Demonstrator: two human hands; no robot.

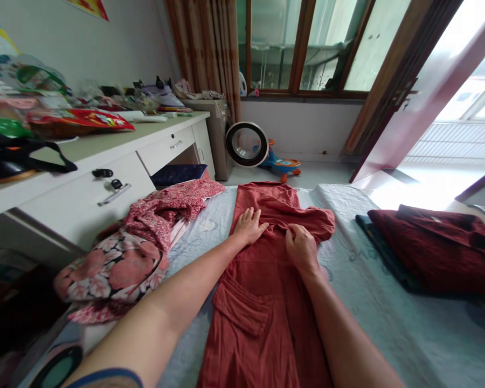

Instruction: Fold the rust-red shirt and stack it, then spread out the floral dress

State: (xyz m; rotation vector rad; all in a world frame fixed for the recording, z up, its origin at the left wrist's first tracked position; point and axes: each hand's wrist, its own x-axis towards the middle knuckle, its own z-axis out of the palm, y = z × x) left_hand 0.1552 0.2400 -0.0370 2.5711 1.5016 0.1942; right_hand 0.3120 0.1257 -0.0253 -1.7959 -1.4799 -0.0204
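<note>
A rust-red garment with a front pocket lies spread lengthwise on the pale blue bed sheet. My left hand rests flat on its upper left part, fingers stretched out. My right hand is beside it, fingers curled and pinching a fold of the red cloth near a sleeve that is turned inward.
A heap of red and pink floral clothes lies at the left of the bed. Folded dark red clothes sit at the right. A cluttered white desk stands left. A round fan and a toy are on the floor beyond.
</note>
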